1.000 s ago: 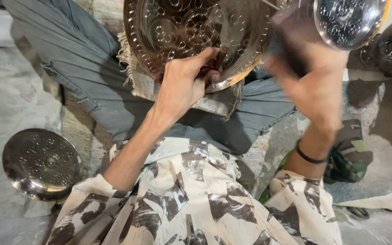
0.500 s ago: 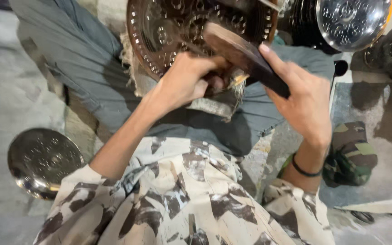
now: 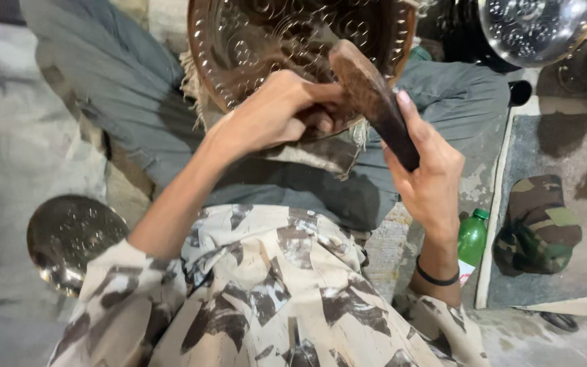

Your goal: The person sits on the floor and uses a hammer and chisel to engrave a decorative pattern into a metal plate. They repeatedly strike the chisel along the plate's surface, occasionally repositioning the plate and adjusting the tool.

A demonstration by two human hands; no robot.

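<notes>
The left hand (image 3: 287, 112) rests on the lower rim of an embossed copper-coloured tray (image 3: 259, 41), fingers curled and pressed together as if pinching a small tool; the tool itself is hidden and cannot be identified. The tray lies tilted across the person's grey-trousered lap, at the top centre of the view.

The right hand (image 3: 433, 180) is closed around the handle of a dark wooden mallet (image 3: 371, 95). The mallet head sits just above the left-hand knuckles, over the tray's lower rim.

To the right, a green plastic bottle (image 3: 472, 238) with a green cap and a pale label strip at its base lies near the right wrist, beside a camouflage cap (image 3: 538, 224) on a grey mat. A silver embossed bowl (image 3: 69, 238) lies at the lower left; a second silver embossed dish (image 3: 531, 27) lies at the upper right.
</notes>
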